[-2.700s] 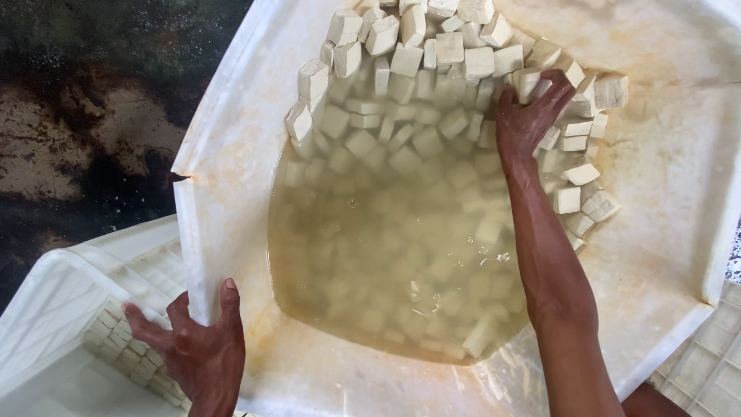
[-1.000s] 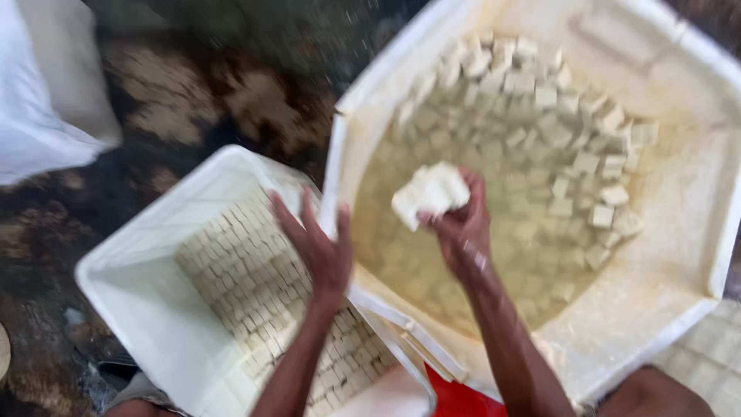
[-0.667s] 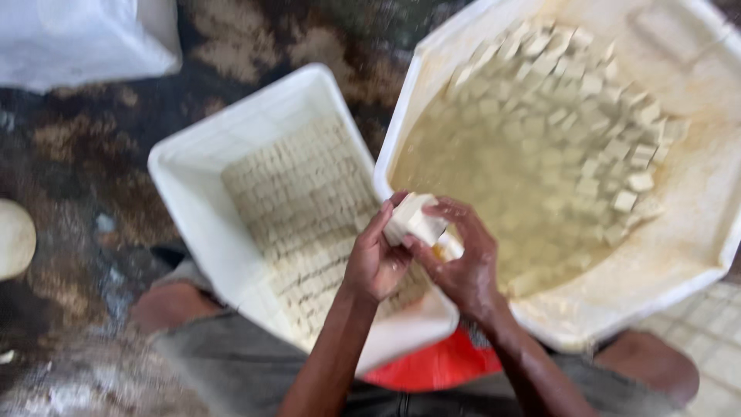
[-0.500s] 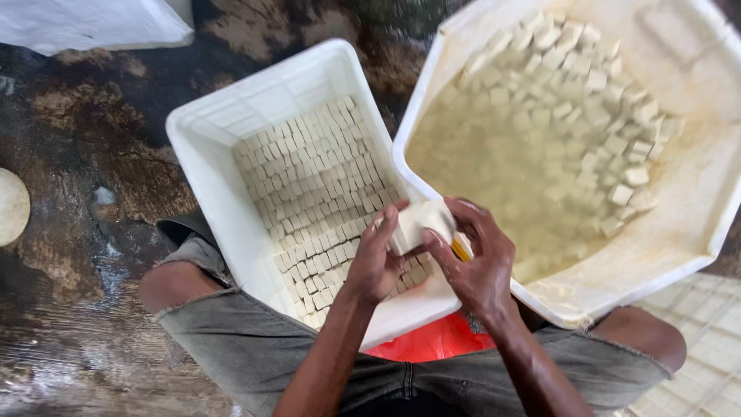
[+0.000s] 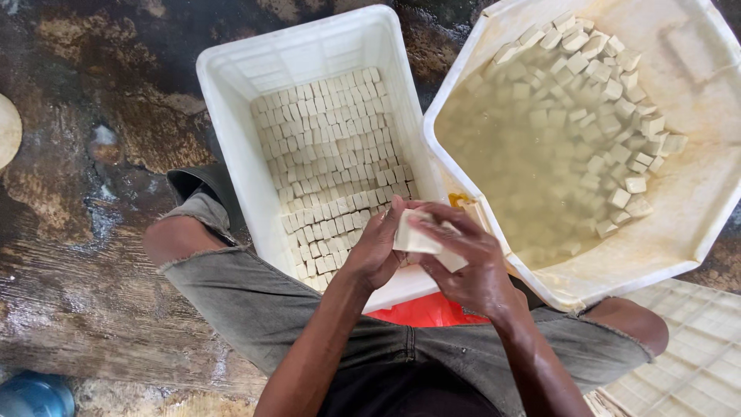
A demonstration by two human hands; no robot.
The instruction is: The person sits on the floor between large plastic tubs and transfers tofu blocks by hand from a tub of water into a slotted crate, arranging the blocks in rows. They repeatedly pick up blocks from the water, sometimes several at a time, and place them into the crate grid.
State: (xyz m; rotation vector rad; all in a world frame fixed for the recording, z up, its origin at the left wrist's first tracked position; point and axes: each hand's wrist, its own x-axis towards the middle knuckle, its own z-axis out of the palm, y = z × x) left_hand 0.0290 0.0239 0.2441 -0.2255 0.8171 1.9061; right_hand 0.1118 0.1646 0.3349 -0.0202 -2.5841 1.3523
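Observation:
Both my hands meet over the near rim of a white crate (image 5: 231, 147) packed with neat rows of pale tofu blocks (image 5: 332, 162). My left hand (image 5: 377, 245) and my right hand (image 5: 472, 264) together hold a small stack of white tofu pieces (image 5: 421, 241) between the fingers. To the right, a large white tub (image 5: 695, 193) holds cloudy yellowish water with several loose tofu cubes (image 5: 610, 116) piled along its far side.
The crate and tub rest on a wet, dark, stained floor (image 5: 85, 255). My knees in grey shorts (image 5: 255, 293) frame a red object (image 5: 424, 310) under the crate. A white grid tray (image 5: 687, 363) lies at lower right; a blue object (image 5: 35, 395) sits at lower left.
My right hand lifted tofu pieces out of the tub's water and carried them left. My left hand left the tub's rim and joined it over the crate's near edge. The view shifted left.

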